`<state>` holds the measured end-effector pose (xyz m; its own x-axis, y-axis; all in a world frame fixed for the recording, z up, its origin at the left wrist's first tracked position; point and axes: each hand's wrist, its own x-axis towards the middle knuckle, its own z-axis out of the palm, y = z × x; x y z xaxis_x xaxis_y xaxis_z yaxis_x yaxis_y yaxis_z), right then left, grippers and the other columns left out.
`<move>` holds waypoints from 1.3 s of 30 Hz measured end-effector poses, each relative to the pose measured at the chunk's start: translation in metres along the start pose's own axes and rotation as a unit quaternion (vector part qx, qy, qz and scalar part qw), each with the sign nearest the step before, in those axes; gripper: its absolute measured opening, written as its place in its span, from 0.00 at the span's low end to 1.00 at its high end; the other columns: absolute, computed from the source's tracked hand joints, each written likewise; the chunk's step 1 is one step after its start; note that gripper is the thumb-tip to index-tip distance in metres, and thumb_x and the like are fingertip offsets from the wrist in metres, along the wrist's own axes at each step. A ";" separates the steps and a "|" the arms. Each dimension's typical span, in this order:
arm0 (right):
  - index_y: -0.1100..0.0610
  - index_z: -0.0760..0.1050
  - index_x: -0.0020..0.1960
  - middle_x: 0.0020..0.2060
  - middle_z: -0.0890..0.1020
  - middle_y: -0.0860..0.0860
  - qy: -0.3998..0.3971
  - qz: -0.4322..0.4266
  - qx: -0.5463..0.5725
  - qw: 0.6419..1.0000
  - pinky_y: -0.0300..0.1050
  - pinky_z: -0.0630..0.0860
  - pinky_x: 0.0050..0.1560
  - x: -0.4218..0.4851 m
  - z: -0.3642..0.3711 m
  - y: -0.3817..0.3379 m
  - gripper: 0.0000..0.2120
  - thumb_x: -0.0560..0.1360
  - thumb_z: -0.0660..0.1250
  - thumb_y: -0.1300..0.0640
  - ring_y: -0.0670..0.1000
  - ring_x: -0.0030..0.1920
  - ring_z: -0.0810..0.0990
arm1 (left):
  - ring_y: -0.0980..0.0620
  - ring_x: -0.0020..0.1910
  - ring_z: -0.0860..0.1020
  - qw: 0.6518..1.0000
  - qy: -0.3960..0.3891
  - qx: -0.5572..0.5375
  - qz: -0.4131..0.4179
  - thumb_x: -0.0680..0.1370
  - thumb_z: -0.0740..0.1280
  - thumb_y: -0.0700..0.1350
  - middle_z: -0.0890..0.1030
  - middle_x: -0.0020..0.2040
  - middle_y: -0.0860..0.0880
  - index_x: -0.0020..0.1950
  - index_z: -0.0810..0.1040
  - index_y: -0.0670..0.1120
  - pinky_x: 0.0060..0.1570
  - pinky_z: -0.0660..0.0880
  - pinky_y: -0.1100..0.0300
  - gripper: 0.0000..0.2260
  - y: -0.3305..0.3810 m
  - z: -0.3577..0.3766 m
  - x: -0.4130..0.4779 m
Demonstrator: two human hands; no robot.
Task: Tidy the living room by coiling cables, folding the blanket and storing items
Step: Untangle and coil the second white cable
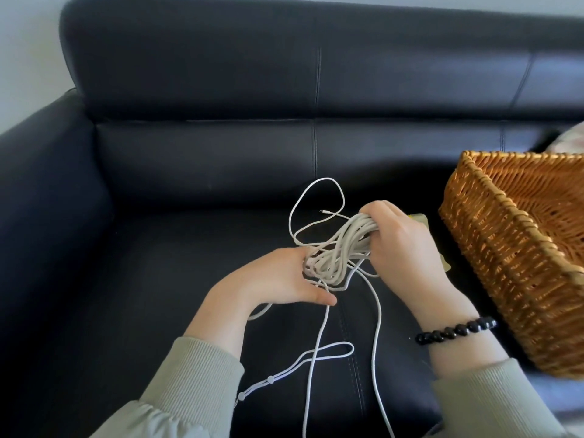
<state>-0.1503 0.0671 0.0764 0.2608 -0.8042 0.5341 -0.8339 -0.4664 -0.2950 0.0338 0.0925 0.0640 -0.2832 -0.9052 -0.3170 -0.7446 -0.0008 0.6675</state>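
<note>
1. Two bare hands are working over the seat of a dark leather sofa (158, 248), both coming out of pale green ribbed sleeves (202, 384).
2. The right hand (401, 245) is closing its fingers around the top of a bundle of white cable (339, 248), gripping the gathered loops and holding them up off the seat.
3. A black beaded bracelet (455, 330) is sitting around the right wrist.
4. The left hand (278, 279) is reaching into the lower end of the bundle with its fingers tucked among the strands and its thumb lying flat; whether those fingers are pinching a strand cannot be told.
5. One loose loop of the cable is arching up behind the bundle toward the backrest, with a small plug end showing inside it.
6. Several loose strands are trailing down from the bundle toward the person, crossing each other near the bottom edge of the view.
7. A woven wicker basket (493, 241) is sitting on the seat just to the right of the right hand.
8. Something pale and partly hidden is lying between the right hand and the basket; what it is cannot be told.
</note>
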 end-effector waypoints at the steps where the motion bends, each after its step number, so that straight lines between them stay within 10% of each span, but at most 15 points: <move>1: 0.60 0.75 0.50 0.43 0.79 0.54 -0.011 -0.011 0.000 1.000 0.53 0.75 0.31 0.000 0.000 -0.001 0.12 0.70 0.61 0.72 0.59 0.33 0.77 | 0.62 0.59 0.75 1.000 0.010 -0.015 0.005 0.64 0.76 0.61 0.77 0.60 0.64 0.67 0.70 0.62 0.59 0.71 0.60 0.33 0.001 0.000 0.001; 11: 0.60 0.76 0.46 0.36 0.78 0.51 -0.081 -0.107 0.029 0.991 0.41 0.68 0.23 -0.002 0.004 -0.014 0.16 0.60 0.73 0.70 0.52 0.27 0.74 | 0.58 0.50 0.82 0.981 -0.037 -0.169 0.083 0.73 0.72 0.39 0.85 0.48 0.52 0.51 0.82 0.48 0.52 0.76 0.69 0.08 0.016 0.005 0.002; 15: 0.61 0.76 0.46 0.37 0.78 0.54 -0.102 -0.105 0.035 0.989 0.35 0.61 0.25 -0.003 0.002 -0.016 0.15 0.61 0.71 0.71 0.52 0.28 0.73 | 0.50 0.45 0.83 0.980 -0.054 -0.171 0.092 0.74 0.68 0.34 0.84 0.40 0.47 0.44 0.80 0.40 0.57 0.77 0.54 0.03 0.016 0.007 0.004; 22: 0.60 0.75 0.52 0.43 0.78 0.52 -0.144 -0.063 0.037 0.987 0.53 0.75 0.34 -0.005 0.008 -0.018 0.13 0.69 0.64 0.70 0.56 0.36 0.77 | 0.59 0.26 0.76 0.995 -0.026 -0.099 0.002 0.74 0.64 0.35 0.76 0.24 0.54 0.24 0.78 0.55 0.30 0.73 0.72 0.21 0.019 0.013 0.007; 29: 0.59 0.74 0.54 0.46 0.77 0.53 -0.188 -0.039 0.035 0.981 0.53 0.76 0.41 -0.006 0.007 -0.022 0.13 0.72 0.60 0.69 0.56 0.41 0.77 | 0.58 0.23 0.74 0.999 0.000 -0.020 -0.042 0.75 0.68 0.51 0.73 0.21 0.54 0.30 0.72 0.47 0.36 0.72 0.63 0.15 0.014 0.019 0.014; 39: 0.59 0.79 0.51 0.42 0.80 0.52 -0.160 -0.037 0.093 0.982 0.46 0.74 0.44 -0.005 0.008 -0.021 0.13 0.70 0.64 0.69 0.52 0.43 0.77 | 0.58 0.20 0.74 0.995 0.070 0.031 -0.062 0.77 0.60 0.43 0.74 0.20 0.54 0.34 0.72 0.47 0.29 0.71 0.64 0.11 0.013 0.017 0.013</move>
<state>-0.1302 0.0777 0.0737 0.4820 -0.8261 0.2921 -0.7110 -0.5636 -0.4206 0.0101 0.0878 0.0566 -0.1028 -0.9498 -0.2956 -0.8056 -0.0948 0.5848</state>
